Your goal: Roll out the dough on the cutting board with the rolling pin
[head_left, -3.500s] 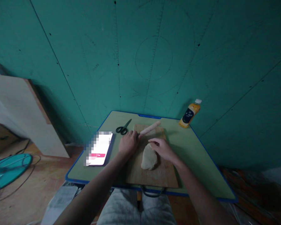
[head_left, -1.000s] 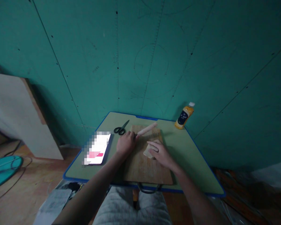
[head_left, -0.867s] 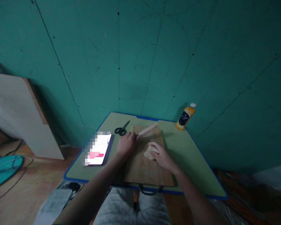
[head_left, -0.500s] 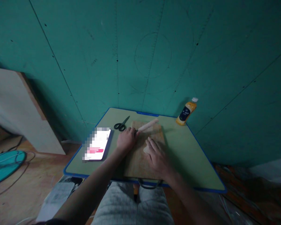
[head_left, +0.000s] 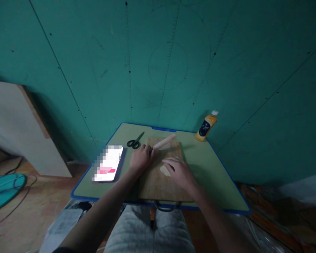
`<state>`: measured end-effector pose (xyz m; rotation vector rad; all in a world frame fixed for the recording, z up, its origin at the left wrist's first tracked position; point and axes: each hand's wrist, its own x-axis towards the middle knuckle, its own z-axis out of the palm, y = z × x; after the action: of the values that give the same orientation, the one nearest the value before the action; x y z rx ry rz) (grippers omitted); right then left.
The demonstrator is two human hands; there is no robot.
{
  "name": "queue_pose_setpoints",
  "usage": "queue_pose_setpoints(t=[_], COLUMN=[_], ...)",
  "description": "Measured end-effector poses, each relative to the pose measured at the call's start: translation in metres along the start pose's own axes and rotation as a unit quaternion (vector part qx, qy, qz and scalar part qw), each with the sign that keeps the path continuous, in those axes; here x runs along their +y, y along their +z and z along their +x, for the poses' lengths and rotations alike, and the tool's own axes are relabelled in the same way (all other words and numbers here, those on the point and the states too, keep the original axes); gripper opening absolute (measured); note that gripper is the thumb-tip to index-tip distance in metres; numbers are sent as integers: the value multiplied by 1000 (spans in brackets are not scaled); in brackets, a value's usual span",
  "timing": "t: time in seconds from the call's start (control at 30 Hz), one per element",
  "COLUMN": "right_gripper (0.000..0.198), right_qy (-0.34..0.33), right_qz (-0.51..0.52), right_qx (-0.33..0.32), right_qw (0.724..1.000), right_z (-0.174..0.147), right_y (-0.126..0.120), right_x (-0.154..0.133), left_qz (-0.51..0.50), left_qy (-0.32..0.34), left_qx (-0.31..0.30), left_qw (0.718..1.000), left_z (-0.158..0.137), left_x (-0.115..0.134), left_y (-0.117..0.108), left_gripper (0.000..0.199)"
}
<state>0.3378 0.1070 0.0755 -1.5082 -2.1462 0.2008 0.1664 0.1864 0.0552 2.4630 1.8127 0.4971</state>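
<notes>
My left hand (head_left: 141, 157) is closed around the near end of a pale rod that looks like a rolling pin (head_left: 165, 141). The pin slants up and right across the far part of a wooden cutting board (head_left: 154, 186). On the board's middle lies a flat, pale, roundish piece of dough (head_left: 165, 170). My right hand (head_left: 179, 171) is just right of the dough, its fingers bent over and apart from the thumb. Nothing shows in its grasp. It covers part of the dough's right side; whether it touches the dough, I cannot tell.
The board lies on a small light-green table (head_left: 213, 182) with a blue edge. Black-handled scissors (head_left: 134, 143) and a lit tablet (head_left: 109, 164) lie to the left. A bottle of orange drink (head_left: 206, 126) stands at the back right, near the green wall (head_left: 100, 70).
My right hand has lifted from its flatter pose over the dough, and its fingers are now bent, uncovering more of the dough. The left hand keeps its grip on the rolling pin. The view shifted slightly.
</notes>
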Motion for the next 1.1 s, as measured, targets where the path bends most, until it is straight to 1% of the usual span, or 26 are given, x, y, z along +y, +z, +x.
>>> queue_pose_setpoints(t=[0.07,0.13,0.2,0.3,0.43,0.53,0.67,0.77,0.83,0.87,0.9,0.97,1.03,1.07,1.1], right_gripper=[21,19,20,22,19,22,26,27,24,22,21,24,28,28,27], right_qy=[7,23,33,42,90,108,120,130,130,127,124,129,145,135,113], right_qz=[-18,-49,-76,-85,-125,-163,-184,-184,-162,-136,-94,29,157,200,220], right_qx=[1,-1,-12,-42,-65,-56,-40,-30,-13,-3,8,34,73,85,80], right_qw=[1000,999,996,995,986,979,975,974,978,983,988,991,974,967,966], right_z=[13,20,22,21,23,26,26,26,27,28,28,26,20,15,9], right_y=[-3,0,6,14,16,18,23,26,28,28,27,24,17,12,7], right_x=[7,9,6,-2,-7,-6,-7,-11,-13,-12,-10,-1,11,17,23], left_qz=[0,0,1,1,0,3,14,18,19,20,21,20,18,17,16], left_qy=[-3,-7,-8,-3,-7,-11,-27,-33,-30,-27,-24,-20,-19,-20,-22], left_qx=[0,-4,-7,-4,-4,-20,-42,-40,-30,-27,-26,-29,-36,-39,-41], left_qw=[1000,1000,1000,1000,1000,1000,999,999,999,999,999,999,999,999,999], left_z=[0,0,0,0,0,0,0,0,0,0,0,1,1,1,1], left_x=[0,0,0,0,0,1,4,5,4,3,3,2,2,2,2], left_y=[-1,-1,-1,0,2,1,-1,0,0,1,1,1,1,1,0], left_gripper=[46,46,47,47,51,55,59,60,59,58,57,55,55,56,56])
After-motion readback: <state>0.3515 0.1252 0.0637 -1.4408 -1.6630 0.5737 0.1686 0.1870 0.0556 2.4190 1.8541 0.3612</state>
